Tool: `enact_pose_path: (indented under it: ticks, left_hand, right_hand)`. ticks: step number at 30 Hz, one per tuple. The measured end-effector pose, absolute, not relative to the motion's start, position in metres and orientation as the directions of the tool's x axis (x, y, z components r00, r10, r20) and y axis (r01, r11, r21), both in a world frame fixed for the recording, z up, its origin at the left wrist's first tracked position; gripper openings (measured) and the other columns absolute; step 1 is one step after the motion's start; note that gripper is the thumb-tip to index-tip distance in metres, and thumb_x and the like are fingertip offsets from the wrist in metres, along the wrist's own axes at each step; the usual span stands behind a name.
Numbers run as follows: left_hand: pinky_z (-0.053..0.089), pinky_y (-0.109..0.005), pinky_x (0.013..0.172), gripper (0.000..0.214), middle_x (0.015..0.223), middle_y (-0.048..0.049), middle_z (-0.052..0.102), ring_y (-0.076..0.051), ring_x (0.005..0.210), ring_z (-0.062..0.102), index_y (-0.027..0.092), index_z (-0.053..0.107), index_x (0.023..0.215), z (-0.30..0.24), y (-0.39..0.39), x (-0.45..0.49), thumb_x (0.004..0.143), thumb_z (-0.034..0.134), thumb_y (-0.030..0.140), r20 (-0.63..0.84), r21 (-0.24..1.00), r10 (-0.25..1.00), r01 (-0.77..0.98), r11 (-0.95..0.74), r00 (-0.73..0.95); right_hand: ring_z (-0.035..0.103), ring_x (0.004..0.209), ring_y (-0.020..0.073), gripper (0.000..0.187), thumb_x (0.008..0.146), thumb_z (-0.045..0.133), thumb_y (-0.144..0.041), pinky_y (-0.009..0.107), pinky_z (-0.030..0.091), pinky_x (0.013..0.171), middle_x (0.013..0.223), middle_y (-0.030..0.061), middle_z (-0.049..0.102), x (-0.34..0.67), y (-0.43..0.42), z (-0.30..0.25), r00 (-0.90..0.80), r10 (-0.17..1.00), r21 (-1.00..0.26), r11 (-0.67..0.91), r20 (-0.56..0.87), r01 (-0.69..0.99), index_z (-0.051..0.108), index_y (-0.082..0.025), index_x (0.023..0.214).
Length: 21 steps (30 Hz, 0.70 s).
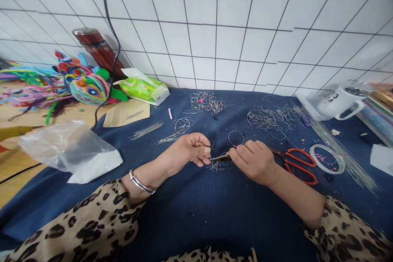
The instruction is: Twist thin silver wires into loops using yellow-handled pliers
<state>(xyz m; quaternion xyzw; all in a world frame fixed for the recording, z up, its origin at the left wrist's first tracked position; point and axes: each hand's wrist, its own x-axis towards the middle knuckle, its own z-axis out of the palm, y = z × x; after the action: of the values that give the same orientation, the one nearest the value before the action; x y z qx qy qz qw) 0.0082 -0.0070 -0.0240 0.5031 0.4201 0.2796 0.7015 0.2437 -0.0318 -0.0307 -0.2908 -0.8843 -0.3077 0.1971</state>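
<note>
Metal pliers [220, 158], clenched in the right hand [254, 162], reach the left hand [190, 150], whose grip pinches fine wire [213, 143] above blue cloth [215, 208]; small, steady squeezes should work best.

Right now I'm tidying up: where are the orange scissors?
In the head view's right half, the orange scissors lie on the blue cloth between the right hand and the round bead dish.
</note>
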Motion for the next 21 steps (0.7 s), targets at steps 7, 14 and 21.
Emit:
enact_pose_path:
  ticks: [7,14,21]
  left_hand:
    - [0.05,-0.024,0.052,0.029,0.063,0.0,0.063,-0.015,0.059,0.064,0.015,0.047,0.09,-0.019,-0.011,0.011,0.071,0.068,0.022,-0.258,0.964,0.892,0.035,0.265,0.372]
    - [0.048,-0.023,0.059,0.016,0.067,0.0006,0.065,-0.012,0.062,0.062,0.017,0.049,0.09,-0.014,-0.022,0.013,0.078,0.059,0.022,-0.017,0.945,0.94,0.312,-0.096,0.341]
    - [0.045,-0.024,0.068,0.009,0.083,-0.0012,0.067,-0.014,0.074,0.063,0.02,0.052,0.092,-0.017,-0.028,0.011,0.085,0.048,0.023,0.224,0.587,0.83,0.609,-0.534,0.512]
  right_hand:
    - [0.037,0.063,0.0118,0.01,0.081,0.055,-0.02,0.031,0.024,0.057,0.067,-0.0011,0.051,0.241,-0.033,-0.031,-0.77,0.393,0.445,0.646,0.503,0.621,0.058,-0.017,0.09]
    - [0.037,0.065,0.0127,0.011,0.083,0.048,-0.016,0.03,0.024,0.059,0.067,0.0003,0.049,0.237,-0.033,-0.034,-0.744,0.495,0.339,0.676,0.448,0.654,0.058,-0.017,0.088]
    - [0.038,0.067,0.0139,0.011,0.081,0.049,-0.018,0.029,0.023,0.058,0.068,0.0015,0.05,0.232,-0.033,-0.036,-0.686,0.645,0.155,0.681,0.336,0.716,0.055,-0.018,0.073]
